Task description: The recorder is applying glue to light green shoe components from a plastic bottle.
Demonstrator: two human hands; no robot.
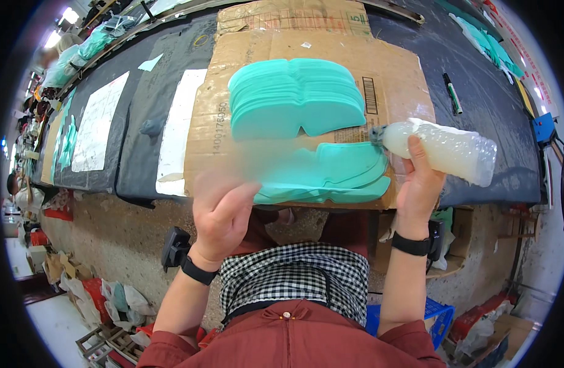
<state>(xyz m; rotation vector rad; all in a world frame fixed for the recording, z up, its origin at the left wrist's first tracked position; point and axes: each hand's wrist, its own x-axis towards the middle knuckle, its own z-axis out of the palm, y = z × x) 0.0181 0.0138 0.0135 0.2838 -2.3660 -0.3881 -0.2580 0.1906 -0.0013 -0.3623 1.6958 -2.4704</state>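
My right hand (418, 187) is wrapped round a clear plastic bottle (456, 150) of whitish contents. The bottle lies almost level, its narrow end pointing left, just above the right end of the nearer teal pieces (349, 161). These are flat, curved cut pieces, overlapping at the cardboard's front edge. At their left end is my left hand (220, 218), its thumb close to the lowest piece. A blurred patch hides its fingertips, so I cannot tell whether they grip anything. Behind lies a thick stack of matching teal pieces (294, 98), its layers fanned toward the back.
Flattened cardboard (395, 73) covers the middle of the dark table (490, 165). A marker pen (452, 94) lies to the right. White paper sheets (101, 126) are on the left. Below the table's right side stand a cardboard box (460, 245) and a blue crate (441, 322).
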